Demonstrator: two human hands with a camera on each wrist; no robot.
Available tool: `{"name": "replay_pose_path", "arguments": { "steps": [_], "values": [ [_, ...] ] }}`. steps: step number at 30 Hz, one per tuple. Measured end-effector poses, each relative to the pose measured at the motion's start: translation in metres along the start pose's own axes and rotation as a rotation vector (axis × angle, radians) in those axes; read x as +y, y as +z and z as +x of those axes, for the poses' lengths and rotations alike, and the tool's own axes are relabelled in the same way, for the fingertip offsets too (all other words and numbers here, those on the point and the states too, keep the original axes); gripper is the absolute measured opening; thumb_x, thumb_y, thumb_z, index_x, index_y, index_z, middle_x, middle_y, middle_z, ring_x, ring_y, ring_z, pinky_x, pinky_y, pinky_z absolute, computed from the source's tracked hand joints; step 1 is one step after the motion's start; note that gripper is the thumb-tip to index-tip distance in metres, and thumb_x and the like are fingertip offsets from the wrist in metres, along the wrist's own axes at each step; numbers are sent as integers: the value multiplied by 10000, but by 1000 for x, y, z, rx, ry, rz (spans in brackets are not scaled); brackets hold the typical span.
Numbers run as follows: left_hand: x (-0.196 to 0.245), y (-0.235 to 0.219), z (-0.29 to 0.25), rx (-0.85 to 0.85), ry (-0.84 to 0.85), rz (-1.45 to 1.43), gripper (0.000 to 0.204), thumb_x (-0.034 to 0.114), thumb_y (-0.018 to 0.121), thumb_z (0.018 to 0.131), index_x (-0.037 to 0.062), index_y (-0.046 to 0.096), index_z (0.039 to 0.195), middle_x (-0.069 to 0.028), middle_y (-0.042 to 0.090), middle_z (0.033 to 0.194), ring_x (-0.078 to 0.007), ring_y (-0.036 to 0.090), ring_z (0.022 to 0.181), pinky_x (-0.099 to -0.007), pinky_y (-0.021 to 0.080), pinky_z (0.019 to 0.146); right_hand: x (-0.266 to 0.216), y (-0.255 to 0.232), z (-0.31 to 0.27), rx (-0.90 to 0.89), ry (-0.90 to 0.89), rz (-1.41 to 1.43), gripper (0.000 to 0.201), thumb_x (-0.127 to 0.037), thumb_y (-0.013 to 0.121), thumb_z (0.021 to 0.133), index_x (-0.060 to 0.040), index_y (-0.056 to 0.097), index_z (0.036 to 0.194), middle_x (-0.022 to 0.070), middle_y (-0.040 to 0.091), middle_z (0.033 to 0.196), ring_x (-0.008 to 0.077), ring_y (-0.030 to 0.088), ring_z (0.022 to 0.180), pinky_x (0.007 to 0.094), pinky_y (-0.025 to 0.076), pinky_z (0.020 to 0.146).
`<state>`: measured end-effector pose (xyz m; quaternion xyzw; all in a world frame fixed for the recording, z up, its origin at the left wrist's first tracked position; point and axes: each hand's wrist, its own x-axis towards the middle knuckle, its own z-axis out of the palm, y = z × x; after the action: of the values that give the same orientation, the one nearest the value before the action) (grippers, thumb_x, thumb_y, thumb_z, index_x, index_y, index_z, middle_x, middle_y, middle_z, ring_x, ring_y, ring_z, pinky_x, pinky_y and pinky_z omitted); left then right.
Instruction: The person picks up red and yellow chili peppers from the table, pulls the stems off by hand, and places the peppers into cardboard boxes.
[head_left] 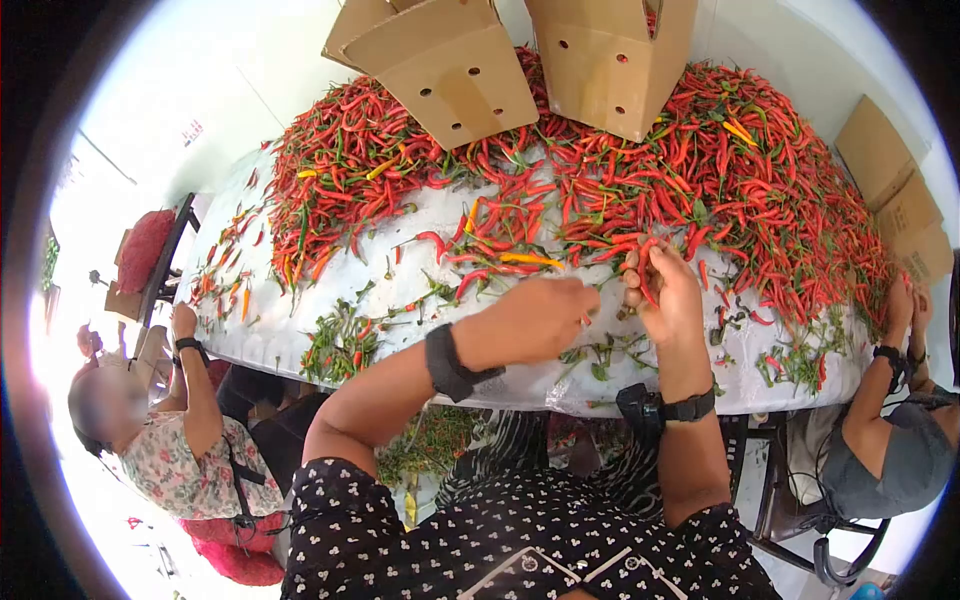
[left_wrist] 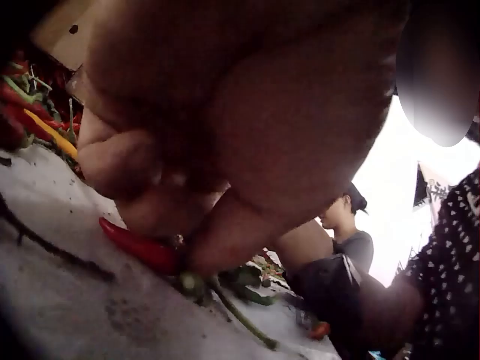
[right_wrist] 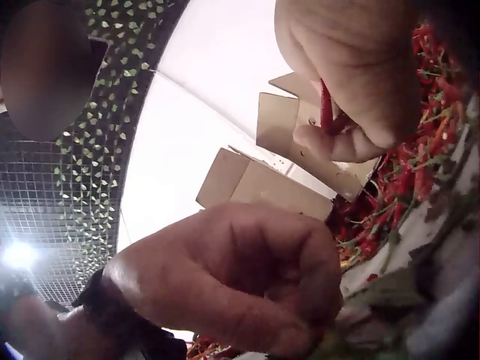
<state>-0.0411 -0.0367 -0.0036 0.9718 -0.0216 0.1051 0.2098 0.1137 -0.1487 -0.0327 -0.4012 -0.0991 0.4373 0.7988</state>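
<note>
In the head view my left hand (head_left: pixel 530 318), fingers curled, hovers low over the near side of the table (head_left: pixel 440 345). Its fingertips pinch a red chili (left_wrist: pixel 142 246), whose pointed end sticks out beside the thumb in the left wrist view; the rest hides behind the fingers. Just right of it, my right hand (head_left: pixel 665 295) is raised with the palm toward me. A second red chili (right_wrist: pixel 326 106) is gripped there between thumb and curled fingers. Red chilies (head_left: pixel 500 235) with green stems, and a yellow one (head_left: pixel 530 260), lie beyond both hands.
A large heap of chilies (head_left: pixel 720 170) covers the far side. Two cardboard boxes (head_left: pixel 450 75) stand tilted behind it. Small piles of green stems (head_left: pixel 340 340) lie along the near edge. Another person (head_left: pixel 190 430) sits at the left, and one (head_left: pixel 890 440) works at the right.
</note>
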Motion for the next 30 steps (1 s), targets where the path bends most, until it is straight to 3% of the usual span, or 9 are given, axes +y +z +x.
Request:
{"name": "replay_pose_path", "arguments": {
  "steps": [7, 12, 14, 16, 17, 18, 19, 21, 30],
  "values": [
    [7, -159, 38, 982, 49, 597, 118, 121, 602, 754, 44, 614, 843, -113, 607, 790, -249, 590, 677, -318, 470, 625, 3, -2, 2, -48, -37, 51, 121, -150, 442, 882, -74, 507, 949, 70, 568, 747, 153, 508, 549, 273, 357, 453],
    [-44, -240, 67, 1255, 98, 683, 142, 69, 524, 777, -11, 594, 872, -190, 609, 861, -323, 596, 703, -361, 487, 661, 2, -3, 2, -67, -34, 23, 112, -155, 440, 884, -76, 502, 935, 69, 564, 741, 149, 503, 552, 268, 359, 454],
    [-76, -241, 66, 1224, 75, 1018, 163, 84, 529, 791, -20, 592, 900, -194, 608, 876, -293, 602, 682, -345, 491, 644, 1, -2, 2, -79, -42, 30, 113, -155, 435, 886, -80, 501, 940, 71, 568, 743, 145, 509, 561, 258, 361, 446],
    [-56, -199, 55, 1074, -45, 780, 180, 172, 576, 766, 60, 619, 900, -133, 605, 759, -269, 602, 683, -332, 477, 636, -1, 1, -1, -69, -49, 36, 111, -154, 437, 886, -83, 502, 941, 68, 570, 740, 142, 509, 555, 257, 361, 442],
    [-52, -172, 44, 840, -167, 581, 195, 174, 572, 766, 69, 618, 924, -141, 612, 812, -287, 607, 749, -361, 485, 666, -1, 2, -2, -65, -44, 31, 109, -152, 439, 885, -86, 503, 943, 65, 573, 737, 139, 509, 549, 255, 362, 437],
    [-53, -147, 37, 490, -39, 1028, 202, 167, 574, 763, 69, 617, 933, -145, 614, 891, -302, 597, 853, -382, 489, 692, 0, 2, -1, -57, -48, 35, 109, -152, 439, 885, -86, 503, 943, 65, 573, 737, 139, 509, 549, 255, 362, 437],
    [-40, -124, 31, 410, -227, 332, 217, 153, 572, 757, 65, 613, 951, -142, 606, 919, -297, 583, 880, -391, 481, 710, 1, 2, -1, -69, -51, 22, 107, -154, 445, 883, -88, 506, 942, 60, 574, 733, 136, 508, 543, 255, 362, 436],
    [-60, -84, 19, 134, -68, 307, 200, 180, 573, 736, 45, 590, 882, -142, 575, 832, -325, 560, 800, -421, 455, 723, 3, 2, 0, -82, -48, 6, 105, -155, 450, 882, -91, 509, 940, 54, 576, 729, 132, 507, 536, 255, 363, 436],
    [-79, -26, 0, -172, -87, 380, 213, 164, 588, 691, 36, 570, 861, -149, 541, 819, -335, 534, 812, -440, 443, 689, -1, 6, -5, -73, -33, -22, 78, -154, 518, 865, -112, 511, 930, 15, 527, 697, 83, 455, 525, 195, 307, 408]
  ]
}}
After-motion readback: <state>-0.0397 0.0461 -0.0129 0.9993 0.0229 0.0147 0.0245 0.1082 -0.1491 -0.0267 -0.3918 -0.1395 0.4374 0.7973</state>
